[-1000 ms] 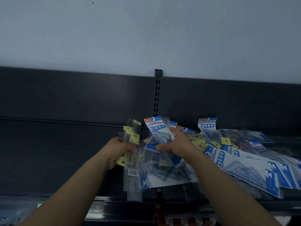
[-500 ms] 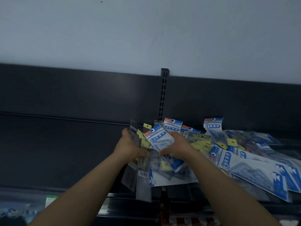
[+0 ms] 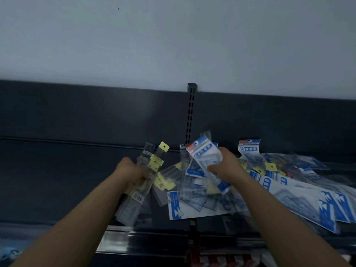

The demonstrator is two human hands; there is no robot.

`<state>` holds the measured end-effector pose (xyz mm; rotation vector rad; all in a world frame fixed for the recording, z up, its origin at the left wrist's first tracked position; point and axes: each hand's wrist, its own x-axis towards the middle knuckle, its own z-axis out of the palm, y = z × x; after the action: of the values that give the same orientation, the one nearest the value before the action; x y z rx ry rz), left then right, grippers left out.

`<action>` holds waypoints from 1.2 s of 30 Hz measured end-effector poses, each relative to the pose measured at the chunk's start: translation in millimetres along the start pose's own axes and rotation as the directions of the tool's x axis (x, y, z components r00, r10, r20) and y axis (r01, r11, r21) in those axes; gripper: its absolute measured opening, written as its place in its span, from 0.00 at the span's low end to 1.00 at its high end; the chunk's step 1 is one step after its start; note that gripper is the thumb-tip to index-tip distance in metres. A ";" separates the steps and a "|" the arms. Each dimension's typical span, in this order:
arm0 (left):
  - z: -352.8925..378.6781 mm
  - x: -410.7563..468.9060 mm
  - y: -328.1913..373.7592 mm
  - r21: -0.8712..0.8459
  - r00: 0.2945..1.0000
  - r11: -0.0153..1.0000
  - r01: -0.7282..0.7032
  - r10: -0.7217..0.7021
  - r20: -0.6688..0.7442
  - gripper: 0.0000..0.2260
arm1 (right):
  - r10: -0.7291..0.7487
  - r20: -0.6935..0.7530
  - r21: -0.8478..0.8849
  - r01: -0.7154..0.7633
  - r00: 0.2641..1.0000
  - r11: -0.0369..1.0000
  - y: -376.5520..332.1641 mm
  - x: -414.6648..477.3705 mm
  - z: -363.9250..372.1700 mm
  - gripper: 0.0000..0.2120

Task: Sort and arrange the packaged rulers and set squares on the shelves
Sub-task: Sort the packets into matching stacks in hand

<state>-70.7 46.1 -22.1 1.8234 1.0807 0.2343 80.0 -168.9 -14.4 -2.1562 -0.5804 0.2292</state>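
Hands: both raised at the shelf (image 3: 48,189), near each other, not touching.
Left arm: your forearm comes up from lower left; your left hand (image 3: 133,173) has its fingers curled round a bunch of clear ruler packs (image 3: 138,198) with yellow tags, tilted with tops leaning right.
Right arm: your forearm comes up from lower right; your right hand (image 3: 226,166) pinches a blue-headed set square pack (image 3: 205,156), lifted over the heap.
Heap: loose packs (image 3: 300,197) overlap across the shelf's right part.
Behind: slotted post (image 3: 190,116), pale wall (image 3: 173,35).
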 end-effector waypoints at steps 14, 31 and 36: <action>-29.0 11.1 -23.2 -0.410 0.997 0.911 0.045 -0.012 0.081 0.02 | 0.158 0.191 0.260 -0.205 0.969 0.944 -47.3 -3.4 77.3 0.15; -40.8 23.0 -29.2 -0.410 0.925 0.909 0.082 0.084 0.371 0.08 | 0.266 0.197 0.105 -0.290 0.944 0.951 -84.9 3.9 133.5 0.19; -48.3 26.2 -37.2 -0.412 0.908 0.907 0.083 0.102 0.406 0.08 | 0.237 0.212 0.268 -0.290 0.948 0.919 -86.7 -7.4 149.4 0.15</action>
<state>-104.2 101.9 -34.8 1.3986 0.6526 0.0648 -8.6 -22.0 -36.6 -1.9255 -0.3237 0.6221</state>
